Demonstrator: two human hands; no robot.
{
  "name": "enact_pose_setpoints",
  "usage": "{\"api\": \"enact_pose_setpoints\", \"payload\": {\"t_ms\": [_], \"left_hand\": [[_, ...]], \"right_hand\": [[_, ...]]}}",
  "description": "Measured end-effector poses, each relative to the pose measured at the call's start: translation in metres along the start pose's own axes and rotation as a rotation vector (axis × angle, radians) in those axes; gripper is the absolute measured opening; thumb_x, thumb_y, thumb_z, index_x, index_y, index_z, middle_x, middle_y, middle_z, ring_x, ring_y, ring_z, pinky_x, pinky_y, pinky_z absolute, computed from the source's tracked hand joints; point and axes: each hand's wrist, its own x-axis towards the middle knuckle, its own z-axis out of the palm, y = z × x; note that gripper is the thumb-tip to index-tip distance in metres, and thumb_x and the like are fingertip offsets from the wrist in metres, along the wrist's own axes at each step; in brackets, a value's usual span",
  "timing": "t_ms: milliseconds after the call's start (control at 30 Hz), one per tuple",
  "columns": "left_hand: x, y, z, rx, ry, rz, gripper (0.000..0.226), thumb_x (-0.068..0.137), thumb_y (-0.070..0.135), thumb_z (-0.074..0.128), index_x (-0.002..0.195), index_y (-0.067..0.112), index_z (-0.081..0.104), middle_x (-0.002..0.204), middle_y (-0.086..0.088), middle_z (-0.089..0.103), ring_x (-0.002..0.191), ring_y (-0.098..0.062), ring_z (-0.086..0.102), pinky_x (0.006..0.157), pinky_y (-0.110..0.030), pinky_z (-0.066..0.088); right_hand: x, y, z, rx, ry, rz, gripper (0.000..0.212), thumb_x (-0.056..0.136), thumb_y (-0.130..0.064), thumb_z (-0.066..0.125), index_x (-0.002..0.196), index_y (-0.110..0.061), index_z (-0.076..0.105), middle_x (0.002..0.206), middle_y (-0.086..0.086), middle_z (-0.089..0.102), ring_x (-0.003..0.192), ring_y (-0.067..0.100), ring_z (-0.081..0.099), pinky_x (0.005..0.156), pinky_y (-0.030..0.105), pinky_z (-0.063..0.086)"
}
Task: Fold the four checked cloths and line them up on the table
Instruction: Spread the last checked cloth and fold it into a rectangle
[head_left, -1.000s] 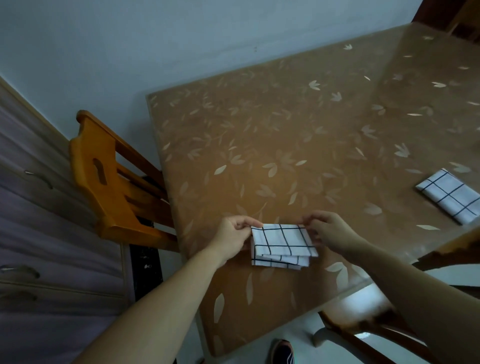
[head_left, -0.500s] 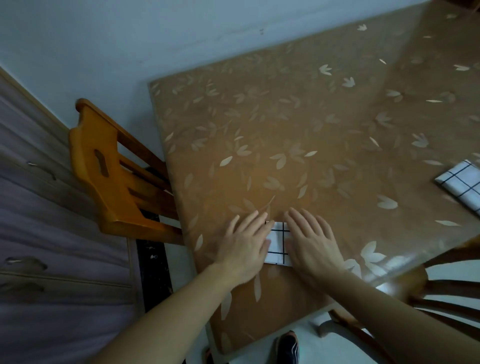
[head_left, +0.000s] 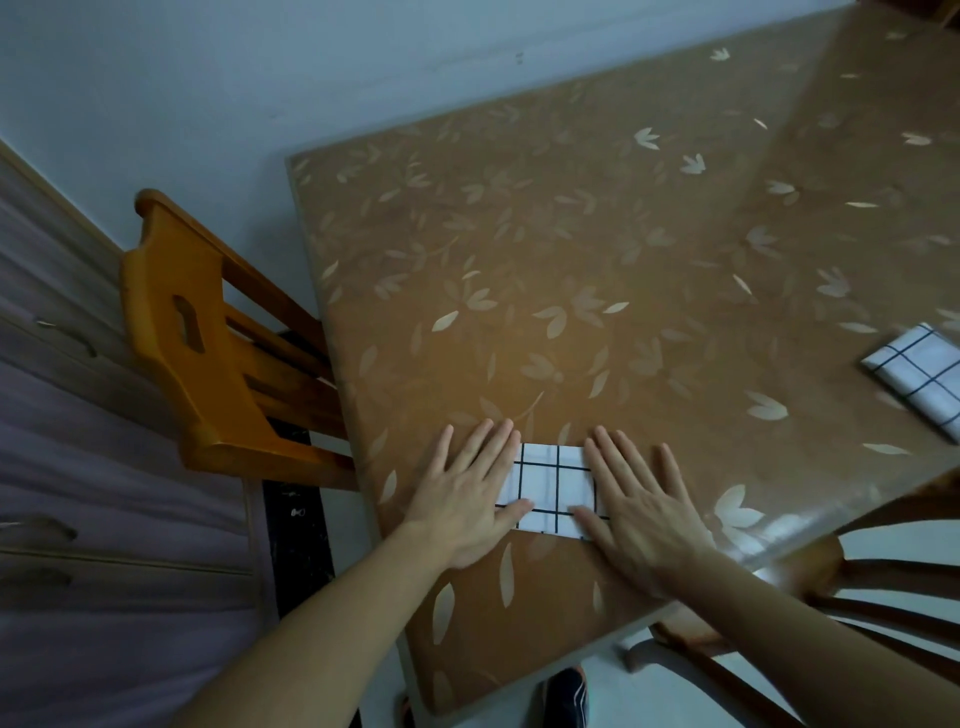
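The folded checked cloth (head_left: 555, 487) lies flat on the desk (head_left: 571, 249), close to the near edge, at about 6 o'clock on the visible surface. It is white with a dark grid and only its middle strip shows — both ends are covered by the hands.

The left hand (head_left: 467, 491) rests palm-down on the cloth's 9 o'clock end. Its fingers (head_left: 480, 447) are extended and spread flat, pointing toward 12 o'clock, gripping nothing; the thumb lies across the cloth's near edge.

The right hand (head_left: 641, 506) rests palm-down on the cloth's 3 o'clock end. Its fingers (head_left: 613, 457) are likewise straight and splayed, pressed flat, gripping nothing; the thumb touches the cloth's near corner.

A second folded cloth (head_left: 922, 382) of the same pattern lies at 3 o'clock, well apart from the first, cut off by the frame edge and slightly blurred.

The desk carries a brown cover with a pale leaf print under a glossy layer.

An orange wooden chair (head_left: 208, 353) stands at 9 o'clock, its back just beside the desk edge. Part of a darker chair (head_left: 852, 597) shows at 4 o'clock — mostly below the desk corner. A dark shoe (head_left: 566, 699) is visible on the floor at 6 o'clock.
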Motion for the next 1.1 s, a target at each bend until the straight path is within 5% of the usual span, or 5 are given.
{"api": "enact_pose_setpoints", "payload": {"t_ms": [367, 500, 700, 900, 1100], "left_hand": [[0.013, 0.001, -0.036, -0.190, 0.074, -0.001, 0.066, 0.082, 0.061, 0.057, 0.135, 0.027, 0.037, 0.149, 0.006, 0.028, 0.146, -0.018, 0.003, 0.118, -0.045, 0.007], [0.010, 0.010, -0.049, -0.675, 0.052, -0.144, 0.018, 0.088, 0.034, 0.065, 0.097, 0.034, 0.050, 0.101, 0.006, 0.060, 0.098, -0.018, 0.058, 0.081, -0.039, 0.048], [0.004, 0.015, -0.064, -1.120, 0.028, -0.306, 0.013, 0.087, 0.022, 0.070, 0.085, 0.025, 0.057, 0.089, 0.002, 0.067, 0.086, -0.018, 0.064, 0.076, -0.036, 0.052], [-0.005, 0.044, -0.079, -1.805, 0.065, -0.622, 0.015, 0.093, 0.010, 0.062, 0.107, 0.010, 0.057, 0.104, -0.011, 0.069, 0.094, -0.024, 0.068, 0.073, -0.033, 0.057], [-0.012, 0.077, -0.071, -1.687, -0.073, -0.636, 0.014, 0.096, 0.022, 0.059, 0.105, 0.012, 0.065, 0.097, -0.006, 0.074, 0.072, -0.012, 0.069, 0.061, -0.023, 0.052]], "right_hand": [[0.026, -0.007, -0.052, 0.157, -0.062, -0.026, 0.082, 0.078, -0.055, 0.059, 0.147, -0.033, 0.020, 0.135, -0.007, 0.039, 0.123, 0.020, 0.034, 0.109, 0.041, 0.026], [0.037, -0.010, -0.060, 0.174, -0.128, -0.006, 0.063, 0.076, -0.043, 0.062, 0.134, -0.033, 0.039, 0.120, -0.002, 0.039, 0.112, 0.021, 0.036, 0.100, 0.038, 0.033], [0.029, 0.012, -0.074, 0.859, -0.127, 0.158, 0.016, 0.079, -0.021, 0.070, 0.081, -0.015, 0.055, 0.077, -0.002, 0.055, 0.069, 0.012, 0.054, 0.062, 0.026, 0.042], [0.011, 0.029, -0.070, 1.454, -0.364, 0.358, 0.032, 0.083, -0.011, 0.071, 0.114, -0.013, 0.062, 0.102, 0.011, 0.074, 0.094, 0.027, 0.071, 0.096, 0.050, 0.050], [0.011, 0.045, -0.071, 1.571, 0.054, 0.644, 0.023, 0.086, -0.004, 0.067, 0.108, -0.006, 0.064, 0.102, 0.017, 0.069, 0.087, 0.030, 0.068, 0.065, 0.035, 0.056]]}}
